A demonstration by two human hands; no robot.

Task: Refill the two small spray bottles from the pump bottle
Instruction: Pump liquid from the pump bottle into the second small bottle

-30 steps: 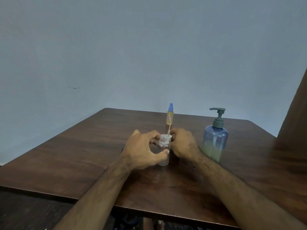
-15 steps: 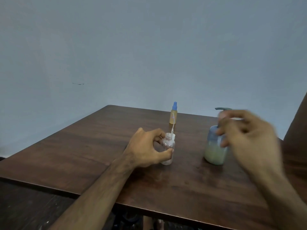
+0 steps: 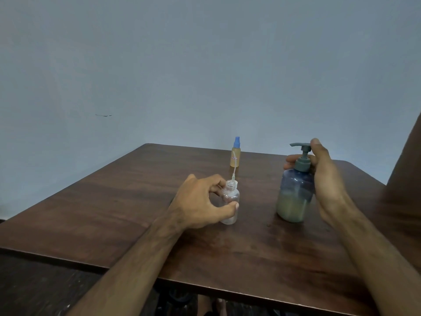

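My left hand (image 3: 197,201) grips a small clear spray bottle (image 3: 230,198) that stands upright on the table with its neck uncapped. Its white spray head with a thin dip tube (image 3: 234,177) stands just behind the bottle. To the right is the blue pump bottle (image 3: 293,197), about half full of pale liquid, with a grey pump head. My right hand (image 3: 325,179) wraps round its neck from behind, fingertips showing left of the collar and thumb up beside the pump head. A second small spray bottle (image 3: 235,156), yellow with a blue cap, stands capped at the back.
All of this stands on a dark wooden table (image 3: 127,201) set against a plain blue-grey wall. A dark brown upright panel (image 3: 407,190) rises at the table's right edge, close to the pump bottle.
My right hand left the small clear bottle, swung right and took hold of the pump bottle's neck. My left hand has stayed on the clear bottle.
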